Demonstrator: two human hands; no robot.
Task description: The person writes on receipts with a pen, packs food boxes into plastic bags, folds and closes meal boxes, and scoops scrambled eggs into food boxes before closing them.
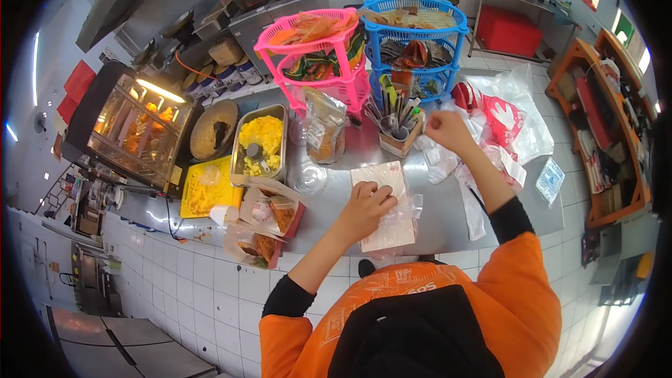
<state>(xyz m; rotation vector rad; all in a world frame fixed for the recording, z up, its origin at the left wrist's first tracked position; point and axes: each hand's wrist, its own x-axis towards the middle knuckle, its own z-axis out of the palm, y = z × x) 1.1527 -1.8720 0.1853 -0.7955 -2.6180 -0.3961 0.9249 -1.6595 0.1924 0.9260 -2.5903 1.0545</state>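
My left hand (365, 204) lies curled over a flat white stack (383, 173), partly wrapped in clear plastic (408, 218), on the metal table. Its fingers press into that plastic, with the fingertips partly hidden. Higher up and to the right, my right hand (450, 130) is closed in a pinch beside the cutlery box (397, 144), which holds several utensils. What its fingers hold, if anything, I cannot make out. Just below and right of it lie crumpled white plastic bags (439, 156) and a red-and-white printed bag (501, 120).
Pink (344, 47) and blue (458, 31) tiered baskets of packets stand at the back. Left are a metal pan (283, 161) of yellow food, a yellow board (192, 196), filled food boxes (295, 220) and a lit food warmer (129, 133). A clear-wrapped bag (325, 126) stands mid-table.
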